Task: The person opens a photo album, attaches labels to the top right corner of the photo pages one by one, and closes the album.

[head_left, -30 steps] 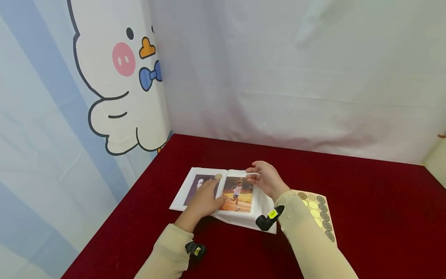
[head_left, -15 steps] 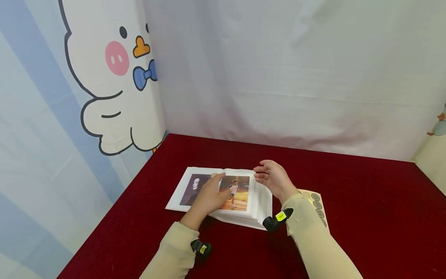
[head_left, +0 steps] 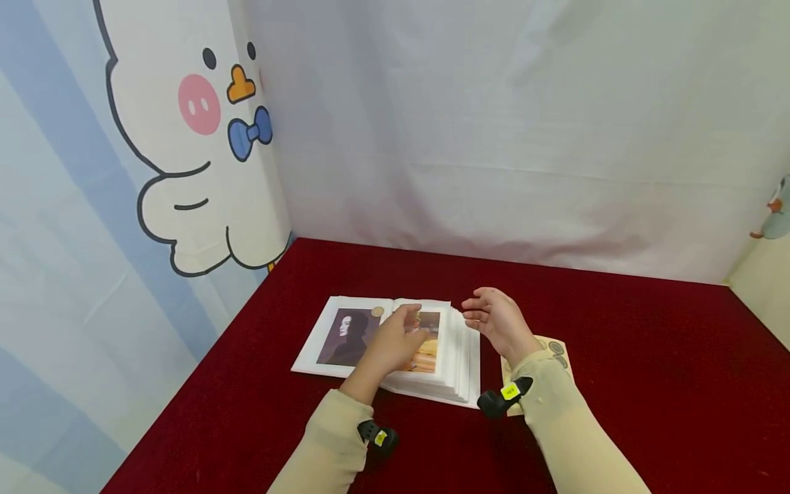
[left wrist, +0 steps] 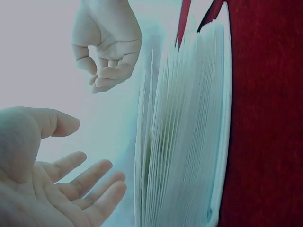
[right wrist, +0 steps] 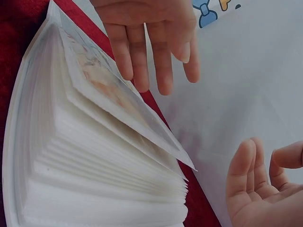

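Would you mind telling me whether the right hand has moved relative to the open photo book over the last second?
Yes. The right hand has drawn off to the right: earlier it was over the photo book's right page, now it hovers just past its right edge.

You work over a matt, velvety red cloth; the open album shows thick, smooth white paper leaves and printed photographs. A paper sticker sheet lies at right, with soft draped fabric behind.

A red-covered table meets pale cloth walls (a cartoon duck at left).
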A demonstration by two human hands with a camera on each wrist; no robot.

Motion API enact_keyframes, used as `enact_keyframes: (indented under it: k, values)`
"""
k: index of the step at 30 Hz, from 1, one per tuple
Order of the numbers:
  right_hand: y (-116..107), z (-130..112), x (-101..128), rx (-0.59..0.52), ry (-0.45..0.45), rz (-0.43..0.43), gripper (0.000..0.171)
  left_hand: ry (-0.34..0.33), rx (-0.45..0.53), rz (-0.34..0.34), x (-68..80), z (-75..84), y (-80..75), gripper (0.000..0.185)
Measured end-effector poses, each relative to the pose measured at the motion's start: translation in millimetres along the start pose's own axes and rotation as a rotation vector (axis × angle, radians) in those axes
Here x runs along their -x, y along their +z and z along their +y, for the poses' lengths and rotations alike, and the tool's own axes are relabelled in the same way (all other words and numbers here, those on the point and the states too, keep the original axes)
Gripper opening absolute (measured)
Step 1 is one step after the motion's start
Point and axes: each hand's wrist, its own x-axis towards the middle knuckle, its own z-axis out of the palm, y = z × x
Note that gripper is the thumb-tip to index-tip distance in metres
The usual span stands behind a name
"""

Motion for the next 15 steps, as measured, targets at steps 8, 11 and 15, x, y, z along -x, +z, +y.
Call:
enact_keyframes:
  k: [8, 11, 15]
  values:
    - [-7.8, -3.0, 4.7, 0.014, -0.007, 0.027, 0.018, 0.049, -0.032, 0.027, -7.0, 5.0, 15.1, 0.043]
    - [-11.0, -3.5, 6.1, 0.014, -0.011, 0.034, 0.015, 0.048, -0.007, 0.029, -8.6, 6.5, 20.2, 0.042]
    - [-17.2, -3.7, 9.4, 0.019, -0.027, 0.047, 0.014, 0.043, 0.032, 0.023, -9.9, 9.2, 26.5, 0.041]
